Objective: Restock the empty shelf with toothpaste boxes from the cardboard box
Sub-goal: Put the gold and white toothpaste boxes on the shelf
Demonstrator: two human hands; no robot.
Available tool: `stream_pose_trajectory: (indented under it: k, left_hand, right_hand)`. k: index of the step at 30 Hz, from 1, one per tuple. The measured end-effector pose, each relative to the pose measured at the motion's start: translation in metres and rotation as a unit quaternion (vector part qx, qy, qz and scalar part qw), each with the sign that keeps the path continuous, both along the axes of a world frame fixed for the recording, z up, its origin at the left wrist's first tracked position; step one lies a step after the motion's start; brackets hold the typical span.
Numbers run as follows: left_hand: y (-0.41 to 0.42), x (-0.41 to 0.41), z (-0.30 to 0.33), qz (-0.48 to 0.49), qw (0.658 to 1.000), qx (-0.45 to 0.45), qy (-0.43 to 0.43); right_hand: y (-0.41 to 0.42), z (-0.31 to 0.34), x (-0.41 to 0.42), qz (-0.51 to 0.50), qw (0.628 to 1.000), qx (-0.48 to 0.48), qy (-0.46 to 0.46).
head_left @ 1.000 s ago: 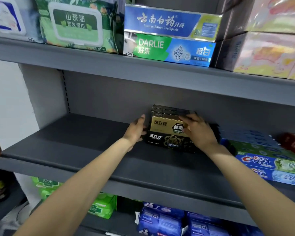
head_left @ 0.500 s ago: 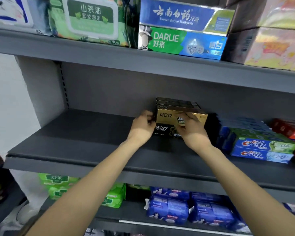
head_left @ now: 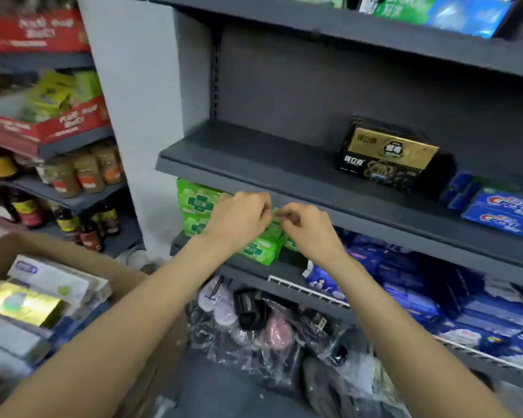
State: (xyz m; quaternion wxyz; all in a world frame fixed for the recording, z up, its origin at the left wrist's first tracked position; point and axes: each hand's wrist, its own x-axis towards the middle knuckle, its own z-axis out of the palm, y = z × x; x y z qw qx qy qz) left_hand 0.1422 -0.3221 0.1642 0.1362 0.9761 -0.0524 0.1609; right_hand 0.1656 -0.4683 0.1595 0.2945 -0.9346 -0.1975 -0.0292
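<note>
Head camera: your left hand [head_left: 239, 218] and right hand [head_left: 308, 227], fingers loosely curled and empty, hover before the shelf [head_left: 254, 164]; stacked toothpaste boxes [head_left: 384, 155] sit there, cardboard box [head_left: 127, 267] lower left.

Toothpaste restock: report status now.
Left hand and right hand empty, off the shelf. Gold-black toothpaste boxes stacked there. More in cardboard box. Nothing blocking.

Cardboard box [head_left: 73, 257] cropped, contents blurred.
</note>
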Motion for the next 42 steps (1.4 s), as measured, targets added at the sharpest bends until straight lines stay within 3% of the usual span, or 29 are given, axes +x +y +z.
stream_pose_trajectory:
  k: [7, 17, 22, 27, 33, 38, 42]
  left_hand:
    - [0.107, -0.110, -0.066, 0.101, 0.989, 0.013, 0.103]
    - [0.293, -0.184, -0.127, 0.222, 0.945, 0.011, 0.241]
    - [0.386, -0.187, -0.163, 0.168, 0.912, 0.075, 0.368]
    - [0.449, -0.175, -0.188, 0.066, 0.888, 0.144, 0.431]
    - [0.477, -0.159, -0.205, -0.061, 0.899, 0.219, 0.375]
    - [0.468, -0.158, -0.225, -0.156, 0.877, 0.288, 0.352]
    - [0.470, -0.156, -0.222, -0.148, 0.895, 0.238, 0.348]
  right_hand:
    - [0.106, -0.054, -0.079, 0.103, 0.991, -0.017, 0.082]
    - [0.262, -0.117, -0.132, 0.145, 0.972, -0.048, 0.176]
    - [0.351, -0.151, -0.149, 0.148, 0.962, -0.059, 0.223]
    - [0.417, -0.190, -0.149, 0.141, 0.950, -0.130, 0.247]
    - [0.467, -0.223, -0.139, 0.139, 0.945, -0.211, 0.209]
    - [0.479, -0.234, -0.137, 0.126, 0.944, -0.256, 0.166]
    - [0.457, -0.223, -0.135, 0.071, 0.950, -0.234, 0.195]
